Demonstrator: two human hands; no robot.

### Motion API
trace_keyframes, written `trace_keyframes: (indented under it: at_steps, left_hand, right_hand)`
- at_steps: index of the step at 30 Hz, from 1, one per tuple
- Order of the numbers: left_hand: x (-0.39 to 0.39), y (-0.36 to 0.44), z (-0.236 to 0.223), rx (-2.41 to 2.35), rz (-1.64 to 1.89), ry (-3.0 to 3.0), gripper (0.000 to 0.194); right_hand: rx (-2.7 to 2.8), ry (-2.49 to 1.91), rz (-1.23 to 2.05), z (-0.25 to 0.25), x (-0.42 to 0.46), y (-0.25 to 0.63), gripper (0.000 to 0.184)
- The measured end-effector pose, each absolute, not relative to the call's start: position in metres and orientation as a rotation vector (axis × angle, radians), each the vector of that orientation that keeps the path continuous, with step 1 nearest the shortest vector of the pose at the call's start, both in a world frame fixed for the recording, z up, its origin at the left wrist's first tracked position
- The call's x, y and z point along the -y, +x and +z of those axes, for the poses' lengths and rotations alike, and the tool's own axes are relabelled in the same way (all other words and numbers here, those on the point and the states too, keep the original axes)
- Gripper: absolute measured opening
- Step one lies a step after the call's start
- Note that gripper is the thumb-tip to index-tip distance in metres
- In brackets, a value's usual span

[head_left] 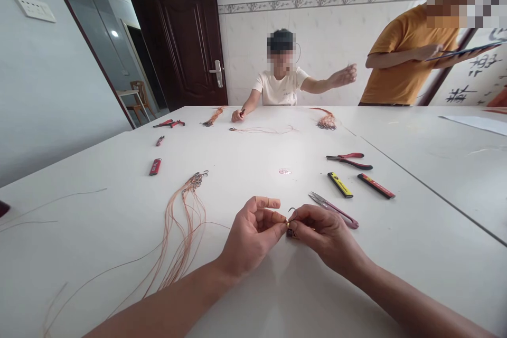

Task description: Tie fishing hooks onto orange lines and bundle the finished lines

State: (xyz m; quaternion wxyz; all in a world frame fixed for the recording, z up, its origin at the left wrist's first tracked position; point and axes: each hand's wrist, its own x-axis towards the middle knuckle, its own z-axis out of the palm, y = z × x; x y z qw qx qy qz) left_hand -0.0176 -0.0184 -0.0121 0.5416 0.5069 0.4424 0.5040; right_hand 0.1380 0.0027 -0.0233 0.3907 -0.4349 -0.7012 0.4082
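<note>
My left hand (253, 235) and my right hand (322, 232) meet over the white table (245, 169), both pinched on a small dark metal clasp (290, 217) with a thin copper cord. The left index finger wears a tan bandage. A bundle of copper cords with dark clasps (186, 211) fans out to the left of my left hand. Thread snips (332, 208) lie just behind my right hand.
Red-handled pliers (350, 160), a yellow lighter (339, 185) and a red-black lighter (376, 186) lie right of centre. A red lighter (155, 167) and more pliers (170, 123) lie far left. A person in white (281, 87) sits opposite; a person in orange (407, 58) stands right.
</note>
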Motion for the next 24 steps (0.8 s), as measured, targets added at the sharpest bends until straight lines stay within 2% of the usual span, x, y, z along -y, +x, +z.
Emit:
trace_keyframes:
  at_steps: [6, 15, 19, 24]
  left_hand:
    - [0.017, -0.02, -0.013, -1.108, 1.225, 1.223, 0.031]
    - [0.013, -0.026, -0.004, -1.178, 1.3, 1.104, 0.033]
    - [0.012, -0.027, -0.004, -1.193, 1.303, 1.085, 0.034]
    - [0.011, -0.03, -0.005, -1.203, 1.283, 1.087, 0.035]
  right_hand:
    - [1.856, -1.141, 0.86, -0.018, -0.005, 0.144, 0.012]
    - [2.169, -1.487, 0.079, -0.023, -0.05, 0.212, 0.027]
    - [2.266, -1.557, 0.057, -0.036, -0.055, 0.214, 0.03]
    - [2.366, -1.353, 0.149, -0.033, -0.039, 0.195, 0.035]
